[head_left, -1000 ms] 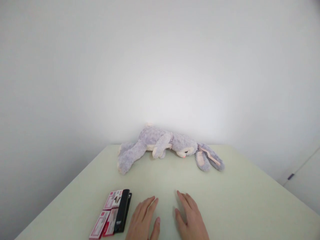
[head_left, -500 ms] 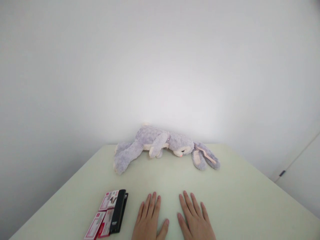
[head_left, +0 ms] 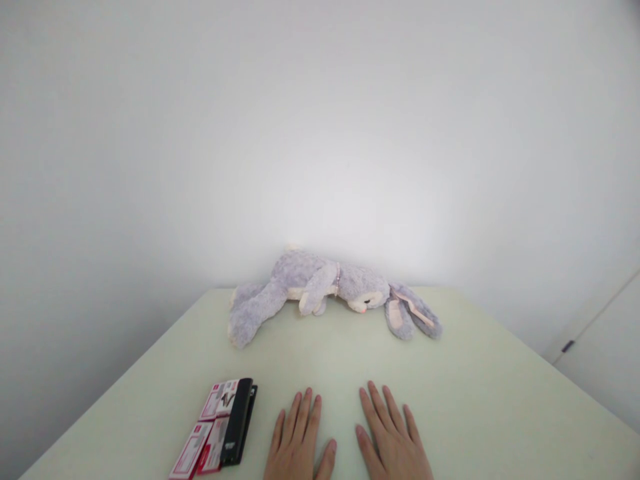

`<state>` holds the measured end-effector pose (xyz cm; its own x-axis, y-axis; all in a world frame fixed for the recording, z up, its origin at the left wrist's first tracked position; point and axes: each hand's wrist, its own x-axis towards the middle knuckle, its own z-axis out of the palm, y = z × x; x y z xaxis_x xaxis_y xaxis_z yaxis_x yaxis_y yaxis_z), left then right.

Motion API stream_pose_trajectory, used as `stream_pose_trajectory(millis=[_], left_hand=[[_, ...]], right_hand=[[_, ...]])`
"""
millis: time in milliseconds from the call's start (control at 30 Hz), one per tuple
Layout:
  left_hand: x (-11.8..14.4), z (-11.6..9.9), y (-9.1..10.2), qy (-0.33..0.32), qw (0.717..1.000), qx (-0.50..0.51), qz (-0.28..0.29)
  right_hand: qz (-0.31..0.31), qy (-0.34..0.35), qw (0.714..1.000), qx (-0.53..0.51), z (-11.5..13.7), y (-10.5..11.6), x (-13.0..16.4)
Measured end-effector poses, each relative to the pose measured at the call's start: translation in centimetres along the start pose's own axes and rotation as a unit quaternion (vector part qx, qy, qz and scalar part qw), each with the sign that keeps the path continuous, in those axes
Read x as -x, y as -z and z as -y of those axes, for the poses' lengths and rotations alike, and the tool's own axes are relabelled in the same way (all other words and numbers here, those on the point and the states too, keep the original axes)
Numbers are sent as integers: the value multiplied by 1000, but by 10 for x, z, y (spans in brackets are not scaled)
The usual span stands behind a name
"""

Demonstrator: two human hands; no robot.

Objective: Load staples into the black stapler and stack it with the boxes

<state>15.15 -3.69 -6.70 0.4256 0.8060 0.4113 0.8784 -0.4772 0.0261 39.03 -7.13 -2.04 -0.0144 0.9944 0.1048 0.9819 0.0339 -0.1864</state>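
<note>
On the pale green table (head_left: 475, 400), head view: left hand (head_left: 300, 443) and right hand (head_left: 393, 440) lie flat, palms down, fingers spread, gripping nothing, thumbs near each other but apart. Black stapler (head_left: 239, 421) sits just beside left hand w/ red-and-white staple boxes (head_left: 207, 430) touching its far side. Grey plush rabbit (head_left: 320, 290) lies on its side at far edge by the white wall (head_left: 320, 133), well apart from both hands.

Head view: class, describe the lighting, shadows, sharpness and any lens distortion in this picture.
Head view: soft, even light, brightest on the wall behind the plush rabbit; only faint shadows under the left hand and right hand; no glare on the table; everything reasonably sharp; wide-angle lens darkens the corners and splays the table edges.
</note>
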Motion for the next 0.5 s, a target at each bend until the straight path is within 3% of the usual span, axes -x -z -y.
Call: stream_pose_trajectory(millis=[167,500], left_hand=[[-2,-1,1,7,1000,4,15],[0,2,-1,0,1000,-2,6]], right_hand=[[-26,10,1000,-6,-2,-6,1],[-10,4,1000,-3,-2,-5,0]])
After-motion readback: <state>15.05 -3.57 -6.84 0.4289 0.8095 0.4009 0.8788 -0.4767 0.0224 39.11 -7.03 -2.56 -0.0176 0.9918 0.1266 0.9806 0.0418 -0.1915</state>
